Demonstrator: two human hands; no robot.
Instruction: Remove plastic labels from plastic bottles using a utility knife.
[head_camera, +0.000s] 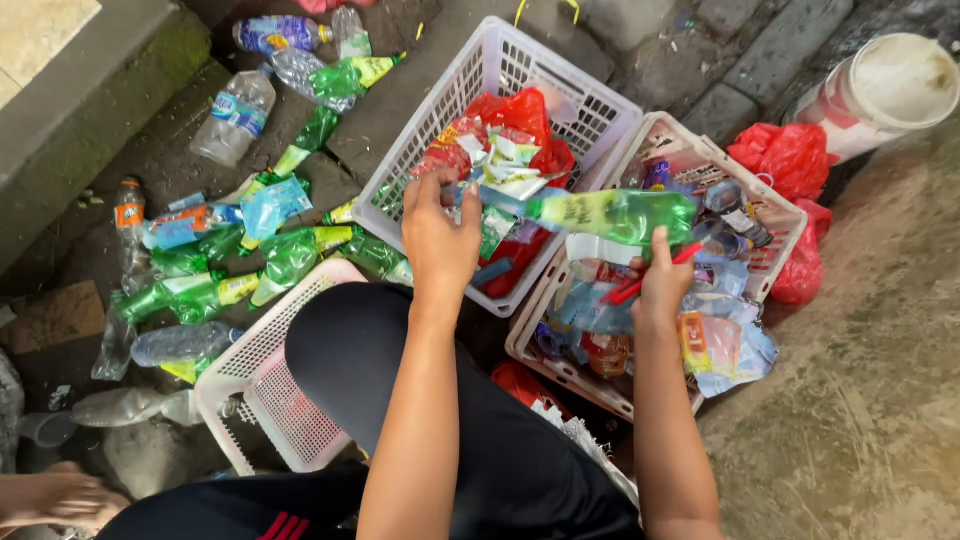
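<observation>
Baskets (600, 110) of plastic scraps crowd grimy paving stones (770, 50).

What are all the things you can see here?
green bottle: one, green plastic, held over the baskets
red tool: one, red, in the right hand
white baskets: three, two with wrappers, one by the knee
loose bottles: many, green and clear, on the ground at left
red bags: a few, red, beside the right basket
bucket: one, white, top right
left hand: at the bottle's neck end
right hand: under the bottle
</observation>
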